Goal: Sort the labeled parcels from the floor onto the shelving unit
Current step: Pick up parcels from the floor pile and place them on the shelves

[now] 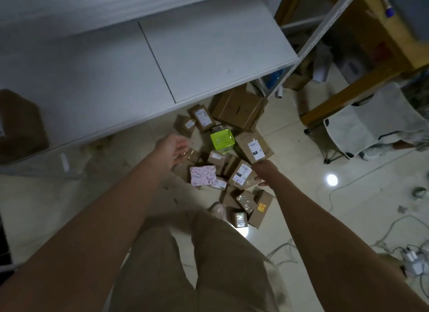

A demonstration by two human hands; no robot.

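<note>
Floor [292,153] tiled, parcels [253,146] heaped; left hand [174,148] loose, empty; right hand [261,173] grips labeled parcel [241,175].

I stand on glossy pale floor tiles [46,195]. A light's glare [332,179] lies beside the white folding chair [362,125]; a wooden frame [380,51] rises behind it, cables [394,222] before it.

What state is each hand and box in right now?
Left hand: open, over the pile, holding nothing.
Right hand: gripping a labeled parcel.
Green box: closed, in the pile.
Pink box: closed, on the pile.
Big carton: lying by the shelf.
</note>
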